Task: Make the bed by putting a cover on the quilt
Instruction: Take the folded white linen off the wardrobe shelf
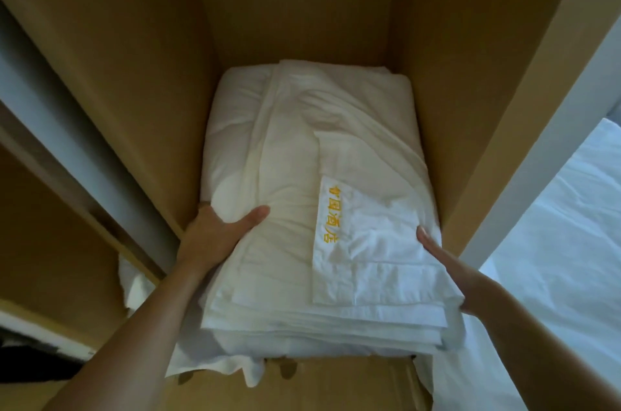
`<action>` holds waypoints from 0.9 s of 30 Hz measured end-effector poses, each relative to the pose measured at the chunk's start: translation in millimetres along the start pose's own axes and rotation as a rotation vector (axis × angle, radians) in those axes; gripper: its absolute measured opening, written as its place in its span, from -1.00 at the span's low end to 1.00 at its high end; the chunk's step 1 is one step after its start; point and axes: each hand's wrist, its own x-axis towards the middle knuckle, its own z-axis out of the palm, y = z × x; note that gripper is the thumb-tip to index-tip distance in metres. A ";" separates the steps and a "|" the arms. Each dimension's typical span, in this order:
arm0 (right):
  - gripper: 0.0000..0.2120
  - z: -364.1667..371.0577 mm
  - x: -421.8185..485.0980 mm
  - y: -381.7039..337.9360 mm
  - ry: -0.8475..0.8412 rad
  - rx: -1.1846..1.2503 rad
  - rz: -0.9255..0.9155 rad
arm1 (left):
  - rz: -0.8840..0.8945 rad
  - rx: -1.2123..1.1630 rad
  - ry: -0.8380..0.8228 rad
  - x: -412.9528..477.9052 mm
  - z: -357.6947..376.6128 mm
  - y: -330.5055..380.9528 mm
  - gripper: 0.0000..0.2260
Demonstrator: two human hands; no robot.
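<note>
Centre frame, the folded cover [353, 175] lies atop the quilt [232, 128] in a wardrobe [302, 7]. The left hand [215, 236] grips the quilt's left edge, thumb on top; the right hand [447, 262] presses flat-fingered against the right side. Best lifted level, supported from beneath, lest the cover slide.

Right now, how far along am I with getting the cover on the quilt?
Barely started. Done: nothing visible; the folded cover lies on the quilt inside the wooden cupboard. In hand: your left hand grips the stack's left edge, and your right hand lies against its right side. Left: lifting it out, carrying it to the bed, unfolding, and fitting the cover.
</note>
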 end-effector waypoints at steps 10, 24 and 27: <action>0.06 -19.1 1.5 3.6 0.038 -0.027 0.063 | 0.052 -0.036 -0.007 -24.4 7.8 14.5 -0.22; 0.41 46.6 -47.1 -5.3 0.504 -0.561 -0.278 | 0.020 -0.060 0.059 -64.4 8.9 -15.2 -0.16; 0.31 89.3 -49.4 -15.7 0.627 -0.940 -0.478 | 0.005 -0.045 0.062 -58.5 5.8 -18.6 -0.12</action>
